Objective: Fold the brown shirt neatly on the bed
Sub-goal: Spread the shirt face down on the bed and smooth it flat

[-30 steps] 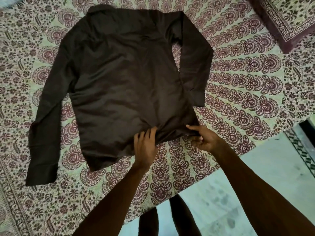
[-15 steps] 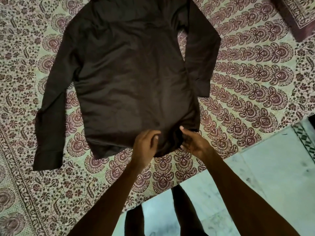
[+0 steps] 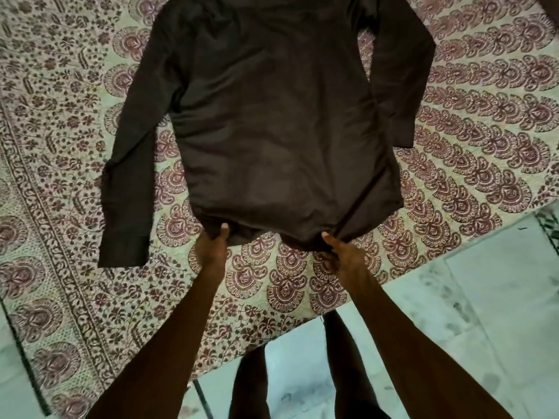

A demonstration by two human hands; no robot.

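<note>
Left grip [image 3: 213, 246] and right grip [image 3: 341, 255], each pinching the hem [image 3: 272, 232] of the shirt [image 3: 272, 116]. The thumbs lie on top of the cloth and the fingers are tucked beneath, mostly hidden. The grips sit apart along the near edge, which bunches slightly between them.

The shirt lies spread on the bed [image 3: 472, 164] with no buttons showing and its collar cut off at the top of the view. The left sleeve [image 3: 130, 192] runs long beside the body. The right sleeve [image 3: 402, 86] lies close against it.

Step in hand, as judged: drawing the hem toward the bed's edge to flatten the body before any fold is made. The next move probably calls for letting go of the hem and taking one side, sleeve included, to lay it inward without new creases.

Both arms reach forward, nearly straight, from a person standing on the floor [image 3: 484, 313] at the bed's edge.
</note>
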